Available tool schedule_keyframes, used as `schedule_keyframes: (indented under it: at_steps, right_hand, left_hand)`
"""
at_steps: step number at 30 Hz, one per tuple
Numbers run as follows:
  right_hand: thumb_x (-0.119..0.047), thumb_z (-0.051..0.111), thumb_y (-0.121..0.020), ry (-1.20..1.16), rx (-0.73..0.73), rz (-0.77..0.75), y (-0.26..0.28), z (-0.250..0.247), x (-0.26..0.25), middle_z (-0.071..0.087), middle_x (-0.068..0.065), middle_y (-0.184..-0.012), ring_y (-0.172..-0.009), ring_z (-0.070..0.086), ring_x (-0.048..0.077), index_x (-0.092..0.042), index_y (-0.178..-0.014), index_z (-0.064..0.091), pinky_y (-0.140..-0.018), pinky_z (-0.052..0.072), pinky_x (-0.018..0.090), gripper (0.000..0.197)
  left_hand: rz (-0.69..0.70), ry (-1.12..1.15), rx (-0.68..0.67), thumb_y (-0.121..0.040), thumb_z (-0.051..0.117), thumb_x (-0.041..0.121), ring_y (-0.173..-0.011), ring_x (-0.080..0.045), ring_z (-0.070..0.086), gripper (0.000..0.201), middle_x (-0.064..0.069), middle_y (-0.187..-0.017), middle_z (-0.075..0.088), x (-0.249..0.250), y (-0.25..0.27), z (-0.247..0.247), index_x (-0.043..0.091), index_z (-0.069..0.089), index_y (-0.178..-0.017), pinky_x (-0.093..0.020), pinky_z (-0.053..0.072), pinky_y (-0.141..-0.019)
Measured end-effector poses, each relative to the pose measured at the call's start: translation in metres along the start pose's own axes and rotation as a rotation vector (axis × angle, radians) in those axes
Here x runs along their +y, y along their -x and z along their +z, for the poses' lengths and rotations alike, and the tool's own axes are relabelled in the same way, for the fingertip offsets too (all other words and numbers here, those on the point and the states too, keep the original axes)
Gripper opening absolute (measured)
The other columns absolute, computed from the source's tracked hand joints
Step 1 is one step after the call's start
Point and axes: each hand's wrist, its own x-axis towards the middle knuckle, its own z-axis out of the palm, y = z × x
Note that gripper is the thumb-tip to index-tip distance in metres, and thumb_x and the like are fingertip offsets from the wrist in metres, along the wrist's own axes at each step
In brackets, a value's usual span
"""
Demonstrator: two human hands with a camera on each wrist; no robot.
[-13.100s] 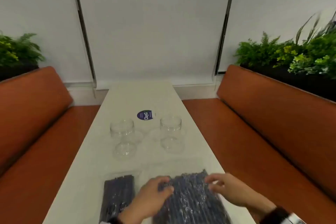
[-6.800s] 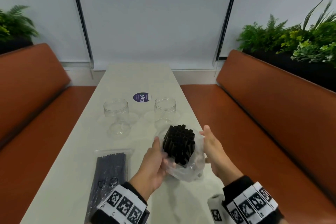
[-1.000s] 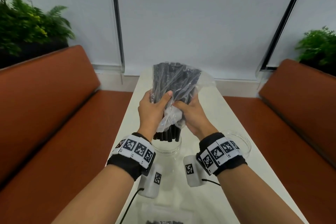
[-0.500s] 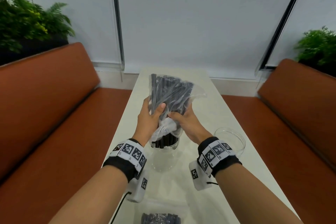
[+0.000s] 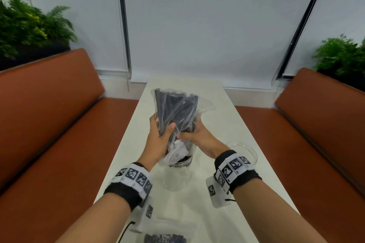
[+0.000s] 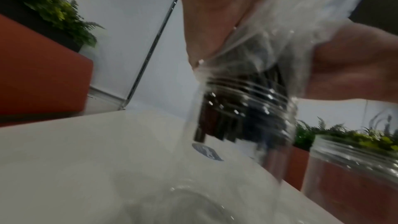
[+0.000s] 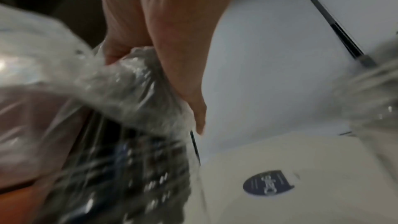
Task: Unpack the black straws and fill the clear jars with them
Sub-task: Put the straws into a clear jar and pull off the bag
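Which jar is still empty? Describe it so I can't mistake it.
On the long white table between the orange benches, look just right of the right hand. The empty jar stands there open-mouthed; its neighbour, the jar under the bag, already has black straws entering it.

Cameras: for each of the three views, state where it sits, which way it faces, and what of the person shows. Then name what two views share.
Head: worn on the head, faces forward and down the white table; both forearms, left hand and right hand grip the straw bag.
Left wrist: low by the table, looks up at the near jar; both hands show.
Right wrist: under the right hand, faces the bag and the blue sticker.
Shared: both wrist views show the sticker.
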Motion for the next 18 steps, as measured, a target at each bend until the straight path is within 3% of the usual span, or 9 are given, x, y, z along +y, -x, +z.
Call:
schedule_keyframes:
  at_steps: [2,4,6,8,10,12,14,16,18]
  right_hand:
    - [-0.01,0.076,-0.071,0.043,-0.067,0.018,0.003,-0.011,-0.01,0.058,0.006,-0.129,-0.115,0.06,0.019,-0.012,-0.141,0.027,-0.098,0.05,0.033,0.085]
    - [-0.017,0.081,-0.065,0.026,-0.05,-0.027,0.008,-0.016,-0.02,0.055,0.007,-0.133,-0.115,0.06,0.016,-0.011,-0.145,0.02,-0.09,0.053,0.025,0.101]
    - [-0.023,0.081,-0.064,-0.04,0.011,-0.119,0.015,-0.012,-0.029,0.053,-0.01,-0.127,-0.106,0.061,-0.002,-0.023,-0.144,0.011,-0.079,0.052,0.014,0.107]
    - [-0.04,0.077,-0.06,-0.097,0.06,-0.212,0.018,-0.005,-0.032,0.047,-0.023,-0.122,-0.102,0.059,-0.013,-0.037,-0.137,0.011,-0.079,0.051,0.011,0.101]
    - [-0.046,0.074,-0.069,-0.032,0.114,-0.203,0.018,0.0,-0.027,0.055,-0.015,-0.123,-0.109,0.059,-0.003,-0.037,-0.134,0.029,-0.091,0.051,0.02,0.08]
    - [-0.047,0.061,-0.084,0.139,0.13,-0.139,0.016,0.006,-0.021,0.068,0.02,-0.106,-0.098,0.067,0.027,-0.009,-0.116,0.058,-0.09,0.052,0.038,0.051]
    - [-0.062,0.049,-0.083,0.248,0.1,-0.089,0.017,0.012,-0.011,0.056,0.043,-0.079,-0.066,0.06,0.034,0.012,-0.086,0.059,-0.067,0.045,0.039,0.074]
    - [-0.067,0.044,-0.081,0.281,0.108,-0.085,0.02,0.014,-0.007,0.048,0.041,-0.064,-0.053,0.046,0.038,0.015,-0.074,0.052,-0.06,0.034,0.034,0.083]
    - [-0.071,0.042,-0.08,0.271,0.131,-0.1,0.018,0.013,-0.003,0.046,0.035,-0.059,-0.051,0.042,0.045,0.02,-0.081,0.05,-0.058,0.032,0.033,0.091]
  left_hand:
    - [-0.034,0.022,-0.084,-0.086,0.061,0.019,-0.107,-0.006,0.058,0.063,0.01,-0.117,0.053,0.005,0.0,-0.013,0.019,0.023,-0.137,-0.017,0.052,-0.084]
    - [-0.054,0.056,-0.146,-0.075,0.071,0.029,-0.11,-0.007,0.058,0.079,0.005,-0.122,0.054,0.007,-0.002,-0.025,0.026,0.022,-0.137,-0.024,0.053,-0.09]
    - [-0.048,0.056,-0.193,-0.061,0.075,0.053,-0.111,-0.004,0.059,0.093,0.008,-0.124,0.054,0.011,-0.004,-0.032,0.033,0.024,-0.136,-0.027,0.052,-0.093]
    - [-0.02,0.027,-0.196,-0.065,0.069,0.057,-0.105,0.003,0.06,0.084,0.008,-0.125,0.053,0.016,-0.006,-0.033,0.035,0.026,-0.134,-0.025,0.052,-0.091]
    - [0.0,-0.012,-0.187,-0.076,0.063,0.044,-0.106,0.003,0.059,0.065,0.002,-0.129,0.051,0.019,-0.006,-0.031,0.035,0.029,-0.131,-0.024,0.051,-0.093]
    - [0.005,-0.083,-0.227,-0.079,0.064,0.047,-0.116,-0.006,0.055,0.063,-0.001,-0.132,0.051,0.012,-0.003,-0.03,0.029,0.034,-0.131,-0.031,0.048,-0.098]
    - [-0.003,-0.192,-0.262,-0.08,0.057,0.05,-0.117,-0.007,0.055,0.056,0.001,-0.126,0.056,0.002,0.005,-0.029,0.027,0.04,-0.128,-0.035,0.047,-0.1]
    - [0.02,-0.234,-0.235,-0.088,0.053,0.043,-0.106,0.005,0.058,0.037,0.008,-0.115,0.059,-0.002,0.011,-0.025,0.029,0.043,-0.121,-0.025,0.049,-0.091]
    - [0.056,-0.221,-0.174,-0.092,0.051,0.03,-0.097,0.013,0.059,0.033,0.013,-0.109,0.059,0.001,0.013,-0.021,0.024,0.043,-0.123,-0.011,0.049,-0.08]
